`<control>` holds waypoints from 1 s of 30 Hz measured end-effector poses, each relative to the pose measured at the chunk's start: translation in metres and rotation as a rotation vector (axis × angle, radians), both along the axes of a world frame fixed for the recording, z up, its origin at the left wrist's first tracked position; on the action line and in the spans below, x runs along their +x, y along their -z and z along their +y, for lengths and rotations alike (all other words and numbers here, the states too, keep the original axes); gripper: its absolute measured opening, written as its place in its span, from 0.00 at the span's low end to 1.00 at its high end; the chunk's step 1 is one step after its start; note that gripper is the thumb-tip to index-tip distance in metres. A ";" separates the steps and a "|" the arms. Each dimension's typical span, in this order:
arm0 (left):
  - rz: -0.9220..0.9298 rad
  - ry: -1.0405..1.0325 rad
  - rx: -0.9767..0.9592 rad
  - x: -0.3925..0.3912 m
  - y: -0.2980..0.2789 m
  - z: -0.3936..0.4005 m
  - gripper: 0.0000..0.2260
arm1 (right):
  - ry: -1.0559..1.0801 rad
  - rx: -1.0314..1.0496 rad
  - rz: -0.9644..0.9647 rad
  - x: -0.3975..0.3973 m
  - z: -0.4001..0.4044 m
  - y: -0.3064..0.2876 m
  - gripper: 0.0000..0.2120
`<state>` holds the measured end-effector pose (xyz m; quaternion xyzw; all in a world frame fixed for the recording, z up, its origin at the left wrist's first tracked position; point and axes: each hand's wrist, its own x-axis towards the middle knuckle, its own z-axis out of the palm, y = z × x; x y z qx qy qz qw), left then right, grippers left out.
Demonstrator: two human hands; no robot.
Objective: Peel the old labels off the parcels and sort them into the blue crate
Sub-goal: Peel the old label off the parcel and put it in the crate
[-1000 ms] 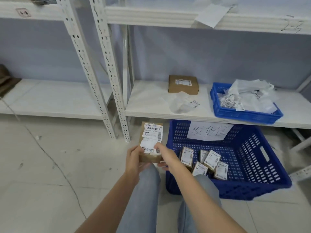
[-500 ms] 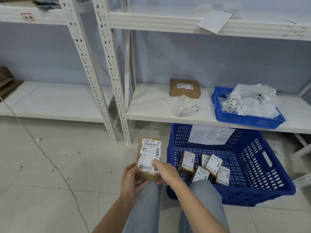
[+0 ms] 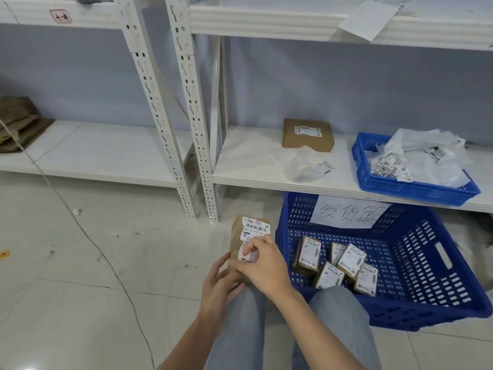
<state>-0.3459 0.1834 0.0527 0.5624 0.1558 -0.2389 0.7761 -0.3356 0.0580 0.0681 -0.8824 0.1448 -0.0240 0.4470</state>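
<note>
The right hand (image 3: 262,265) has its grip pinched on the lower part of the white label (image 3: 252,236), fingertips curled at its lifted edge near the middle of the frame. The left hand (image 3: 217,288) has its grip closed round the bottom of the brown parcel (image 3: 237,243), holding it upright above the knees. The parcel's long axis runs up the frame, and the label runs the same way, so the stuck part lies above the pinch, away from the person. I judge the peel should go upward along that axis while the left hand holds the parcel steady. The blue crate (image 3: 426,303) sits on the floor just right of the parcel, nearer the right hand, with several labelled parcels already inside.
</note>
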 end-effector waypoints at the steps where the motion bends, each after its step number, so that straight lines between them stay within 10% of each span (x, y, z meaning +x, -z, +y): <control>1: -0.004 -0.002 -0.002 -0.001 0.001 0.001 0.19 | 0.016 0.051 0.015 0.000 0.001 0.001 0.14; 30: -0.030 -0.053 0.047 0.006 0.002 0.016 0.20 | -0.047 0.417 0.170 0.015 -0.001 0.000 0.06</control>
